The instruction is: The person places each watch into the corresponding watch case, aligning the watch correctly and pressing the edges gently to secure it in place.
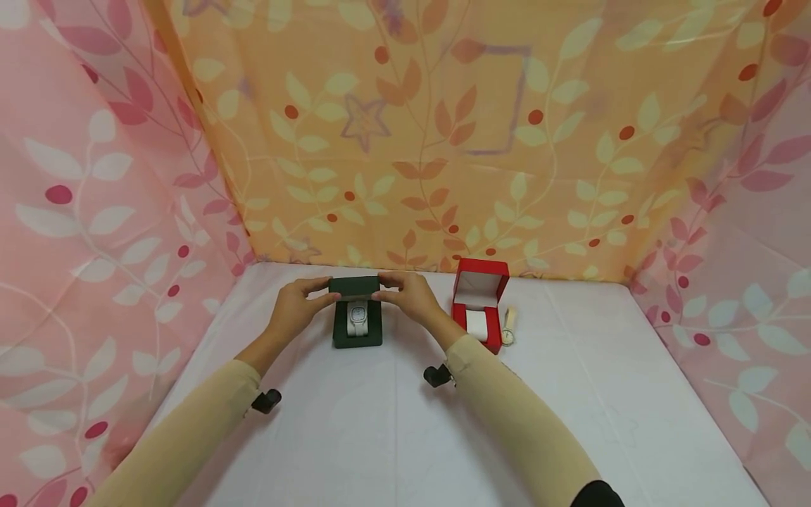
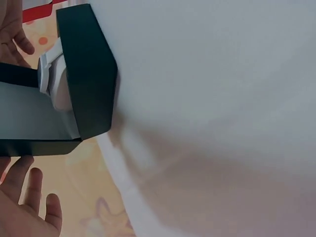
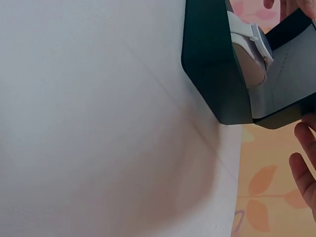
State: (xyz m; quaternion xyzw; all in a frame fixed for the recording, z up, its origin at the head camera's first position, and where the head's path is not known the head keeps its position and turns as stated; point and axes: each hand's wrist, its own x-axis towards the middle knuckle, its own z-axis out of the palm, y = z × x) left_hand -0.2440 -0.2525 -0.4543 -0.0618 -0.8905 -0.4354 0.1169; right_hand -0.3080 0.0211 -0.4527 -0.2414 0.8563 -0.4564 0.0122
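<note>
Head view: left hand (image 1: 293,304) and right hand (image 1: 410,294) pinch the raised lid of a dark green watch box (image 1: 357,332) on the white tabletop (image 1: 570,394); the box looks rigid and light, best held by its lid edges.

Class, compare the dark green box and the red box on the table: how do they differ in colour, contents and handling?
The green box is dark, the red box bright. The green box holds a white watch; the red box shows only a white cushion. The left hand and right hand hold the green box's lid; nothing touches the red box. Both stand open.
</note>
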